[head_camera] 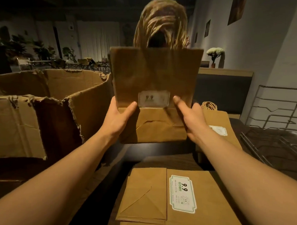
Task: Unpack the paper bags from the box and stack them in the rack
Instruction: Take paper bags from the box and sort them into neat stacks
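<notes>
Dim light fills the room, and the dark table (159, 151) runs under both hands. I see the left hand (119, 118) and the right hand (190, 118) gripping a bundle of paper bags (154, 74) from its two sides, thumbs pressed on the near face and the other fingers hidden behind it. The bundle stands upright in the air between the hands, and its twine handles (162, 22) stick up above, blurred.

To the left of the left hand is the open cardboard box (72, 89) with torn flaps. Just behind the right hand another stack of bags (218, 127) lies flat on the table, and a further stack with a label (183, 202) lies under the forearms, close to me. Far to the right of the right hand is the wire rack (281, 111), well apart from the bundle.

I judge the risks like this. The bundle is many loose sheets held only at the lower part, so the middle bags can slip down and fan out if the grip loosens. The long handles can catch on the rack wires during insertion. The right forearm can also push the flat stack behind it when it swings toward the rack.
</notes>
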`<state>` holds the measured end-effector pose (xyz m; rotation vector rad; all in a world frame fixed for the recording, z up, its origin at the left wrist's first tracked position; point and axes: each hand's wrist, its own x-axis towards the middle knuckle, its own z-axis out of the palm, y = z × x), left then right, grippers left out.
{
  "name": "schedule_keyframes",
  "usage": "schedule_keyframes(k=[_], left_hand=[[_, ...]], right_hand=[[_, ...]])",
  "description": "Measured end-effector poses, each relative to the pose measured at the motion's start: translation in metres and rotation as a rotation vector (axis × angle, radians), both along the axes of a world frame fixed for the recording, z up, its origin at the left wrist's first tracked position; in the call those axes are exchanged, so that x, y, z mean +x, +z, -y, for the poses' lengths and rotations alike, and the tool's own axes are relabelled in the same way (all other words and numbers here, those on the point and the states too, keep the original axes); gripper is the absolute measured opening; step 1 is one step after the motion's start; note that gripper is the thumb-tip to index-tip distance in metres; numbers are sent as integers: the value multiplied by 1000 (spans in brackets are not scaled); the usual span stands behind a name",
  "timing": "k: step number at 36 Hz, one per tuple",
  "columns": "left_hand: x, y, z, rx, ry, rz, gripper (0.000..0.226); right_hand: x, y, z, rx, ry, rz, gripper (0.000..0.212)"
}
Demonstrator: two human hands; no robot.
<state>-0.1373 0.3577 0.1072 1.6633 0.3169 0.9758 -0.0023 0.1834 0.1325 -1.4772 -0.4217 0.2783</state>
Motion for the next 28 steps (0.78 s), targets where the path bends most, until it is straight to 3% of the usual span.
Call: schedule_keyframes(k=[1, 2, 3, 6, 7, 11, 14, 18, 23, 24, 26, 28], left_hand=[[-1, -8, -1, 13, -17, -19, 52], [-2, -17, -2, 23, -35, -43, 53], [-3, -27, -2, 31, -43, -74, 55], [-4, -47, 2, -44, -62, -84, 64], [-2, -50, 2, -97, -70, -61, 68], [6, -50, -3, -168, -66, -42, 76], [8, -56, -6, -142, -93, -99, 73], [9, -64, -6, -106, -18, -167, 63], [20, -46, -16, -85, 19, -246, 49], [24, -42, -21, -60, 33, -301, 59], [31, -43, -32, -73, 96, -428, 93], [31, -45, -29, -68, 171, -533, 94]], right_hand=[[0, -8, 1, 13, 23, -12, 49], [3, -18, 2, -4, 54, -31, 39], [4, -27, 4, -59, 89, -49, 42], [5, -38, 9, -195, 142, -33, 88], [7, -38, 9, -193, 144, -8, 92], [7, -35, 6, -161, 126, 72, 66], [10, -41, 3, -206, 87, 32, 69], [13, -43, -7, -264, -5, 129, 64], [28, -28, -21, -254, -90, 99, 109], [33, -27, -23, -265, -87, 47, 104], [29, -19, -23, -270, -38, -65, 62], [24, -17, -21, -294, 7, -148, 27]])
